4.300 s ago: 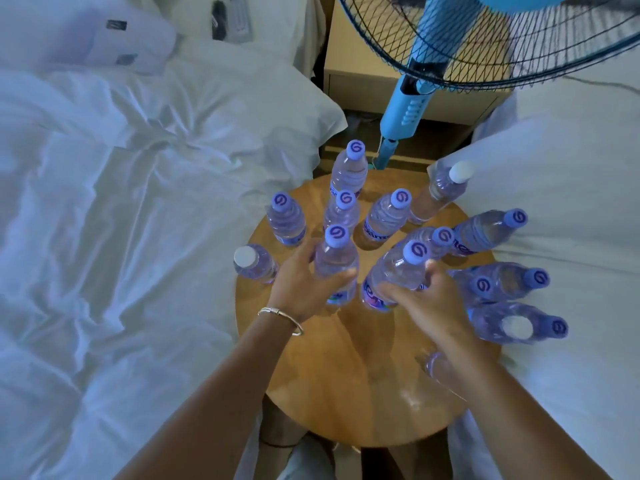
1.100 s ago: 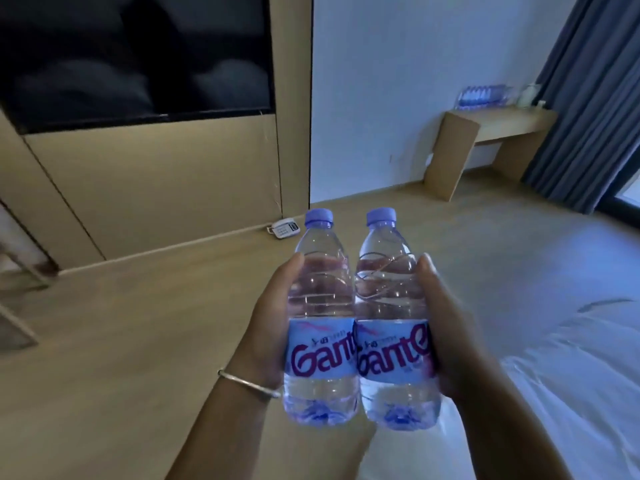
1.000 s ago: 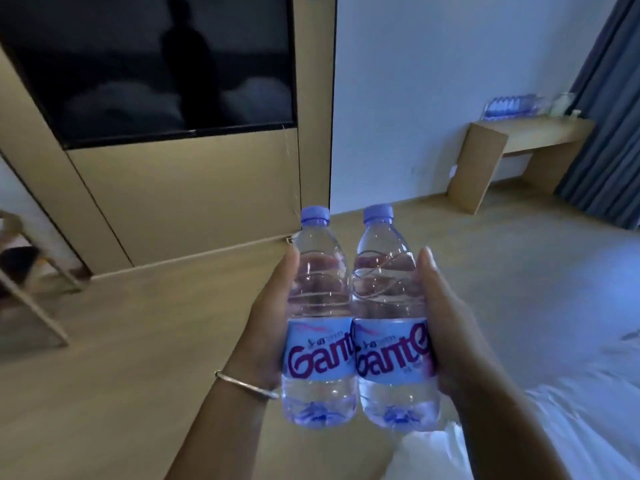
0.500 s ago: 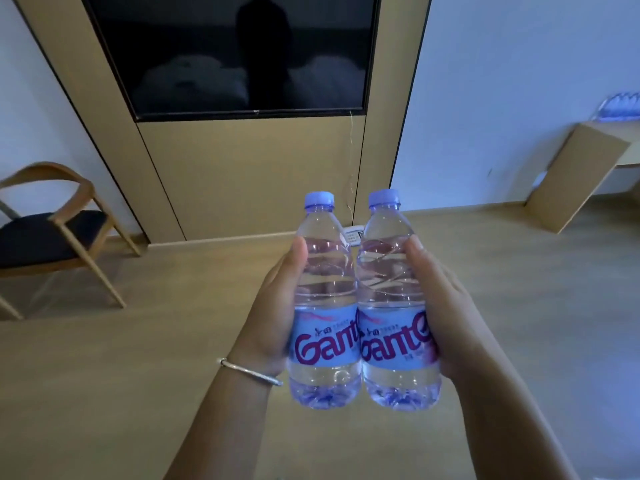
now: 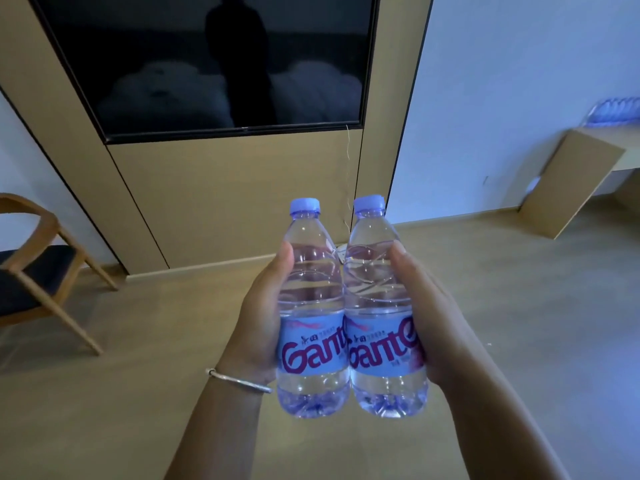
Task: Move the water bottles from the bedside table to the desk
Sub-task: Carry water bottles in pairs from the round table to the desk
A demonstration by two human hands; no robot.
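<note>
At chest height before the person, above the wooden floor (image 5: 519,323), two water bottles are held upright, side by side and touching. Left hand (image 5: 258,317) grips the left bottle (image 5: 311,306), fingers curled round its far side; a bracelet (image 5: 239,381) sits on that wrist. Right hand (image 5: 429,320) grips the right bottle (image 5: 381,303) likewise. Both carry blue caps and blue labels. Desk (image 5: 571,185) stands well apart at far right, with more bottles (image 5: 613,112) on top, blurred. Wall-mounted television (image 5: 207,64) ahead; wooden chair (image 5: 38,265) at left
</note>
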